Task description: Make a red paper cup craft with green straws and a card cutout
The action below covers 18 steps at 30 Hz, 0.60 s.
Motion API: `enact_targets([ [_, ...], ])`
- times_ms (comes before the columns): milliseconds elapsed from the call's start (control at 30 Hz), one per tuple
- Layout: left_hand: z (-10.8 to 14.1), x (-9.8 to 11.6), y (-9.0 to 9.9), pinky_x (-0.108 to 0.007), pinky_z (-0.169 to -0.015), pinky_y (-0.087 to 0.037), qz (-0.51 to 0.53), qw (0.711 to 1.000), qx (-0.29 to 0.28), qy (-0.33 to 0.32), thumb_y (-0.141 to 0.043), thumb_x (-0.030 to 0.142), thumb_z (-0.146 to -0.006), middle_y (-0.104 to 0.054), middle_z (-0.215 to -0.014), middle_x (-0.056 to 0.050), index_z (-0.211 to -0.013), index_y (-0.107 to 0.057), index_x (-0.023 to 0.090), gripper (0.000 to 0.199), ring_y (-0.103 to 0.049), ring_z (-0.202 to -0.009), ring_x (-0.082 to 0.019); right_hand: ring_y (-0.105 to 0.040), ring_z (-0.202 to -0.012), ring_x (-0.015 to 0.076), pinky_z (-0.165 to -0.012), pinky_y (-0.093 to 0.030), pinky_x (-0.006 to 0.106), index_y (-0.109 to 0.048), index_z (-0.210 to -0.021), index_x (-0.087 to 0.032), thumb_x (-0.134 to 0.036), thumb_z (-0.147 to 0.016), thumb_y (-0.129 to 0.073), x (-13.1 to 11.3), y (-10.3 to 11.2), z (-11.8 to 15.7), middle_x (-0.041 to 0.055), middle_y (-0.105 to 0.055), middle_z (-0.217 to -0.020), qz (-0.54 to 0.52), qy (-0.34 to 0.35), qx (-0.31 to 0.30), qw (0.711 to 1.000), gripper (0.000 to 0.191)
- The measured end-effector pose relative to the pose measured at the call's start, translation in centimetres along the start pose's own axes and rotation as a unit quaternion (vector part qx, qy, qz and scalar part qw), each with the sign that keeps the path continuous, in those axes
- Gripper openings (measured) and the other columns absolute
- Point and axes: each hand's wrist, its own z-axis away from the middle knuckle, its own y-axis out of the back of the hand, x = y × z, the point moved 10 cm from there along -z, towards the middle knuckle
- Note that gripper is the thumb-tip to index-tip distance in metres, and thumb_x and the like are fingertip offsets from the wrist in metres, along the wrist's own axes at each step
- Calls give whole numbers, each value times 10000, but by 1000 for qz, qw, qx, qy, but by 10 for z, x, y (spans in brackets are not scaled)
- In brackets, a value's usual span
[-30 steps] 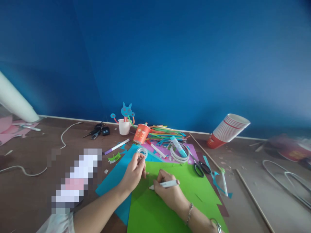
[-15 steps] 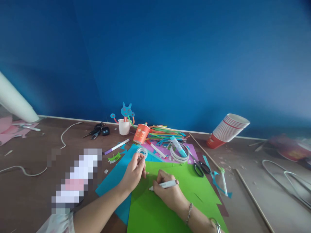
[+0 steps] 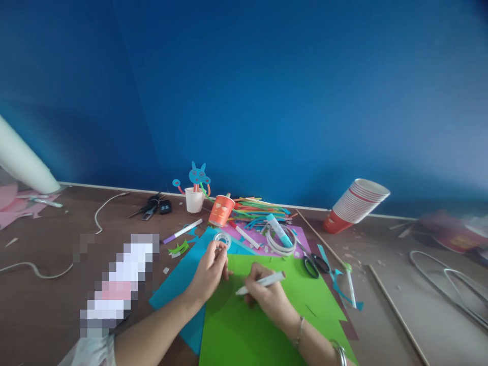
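Note:
My right hand [image 3: 269,295] grips a white marker [image 3: 272,278], its tip pointing left, low over the green sheet [image 3: 282,330]. Resting at the upper left edge of that sheet is my left hand [image 3: 209,269], fingers curled together; whether they hold anything small is hidden. A roll of clear tape [image 3: 222,239] lies just beyond its fingertips. Under the green sheet, a blue sheet [image 3: 179,300] sticks out to the left. Black-handled scissors [image 3: 311,266] lie at the green sheet's upper right edge.
Behind are a white cup with a blue paper figure [image 3: 194,200], an orange cup [image 3: 221,211], colourful sticks [image 3: 259,207], a glue stick [image 3: 278,230] and a purple-capped marker [image 3: 183,231]. Stacked cups [image 3: 356,203] lean at right, near a wooden stick [image 3: 396,312]. Cables lie at both sides.
The marker in my right hand has tilted more steeply, its back end rising and shifting right. My right fingers have shifted slightly. My left hand has hardly moved.

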Motion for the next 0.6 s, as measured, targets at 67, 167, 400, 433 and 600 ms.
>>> enact_targets([
  [67,0,1,0,-288,-566,-512,-6,1000,3,1,-523,515,-829,-451,-585,89,-918,-462,222,312,-461,-465,-102,-364,-353,77,-373,-239,193,-433,-608,-219,-467,-765,-549,2,15,-3,-61,-487,-410,-69,-9,45,997,316],
  [167,0,2,0,-284,-556,-495,-13,1000,2,7,-519,527,-825,-443,-577,89,-911,-457,223,322,-456,-462,-105,-297,-358,63,-384,-226,198,-439,-598,-214,-479,-778,-574,-4,28,-6,-80,-435,-391,-91,19,86,992,347],
  [400,0,4,-1,-276,-548,-469,-36,999,-3,1,-475,515,-852,-442,-569,93,-923,-429,228,299,-466,-461,-112,-350,-449,91,-433,-282,219,-425,-587,-220,-306,-746,-600,-17,10,-9,-70,-427,-476,42,93,38,994,252],
  [433,0,3,-1,-270,-536,-458,-37,999,-3,0,-471,513,-855,-442,-570,94,-923,-426,228,296,-466,-459,-111,-346,-443,93,-432,-279,223,-418,-587,-223,-325,-768,-574,-16,9,-9,-67,-427,-468,55,90,38,994,260],
  [600,0,4,0,-252,-504,-410,-47,999,-3,-12,-460,498,-865,-457,-573,91,-919,-426,226,280,-486,-453,-111,-384,-480,99,-447,-289,219,-441,-627,-216,-244,-724,-580,-13,6,-9,-63,-453,-520,101,76,33,991,172],
])
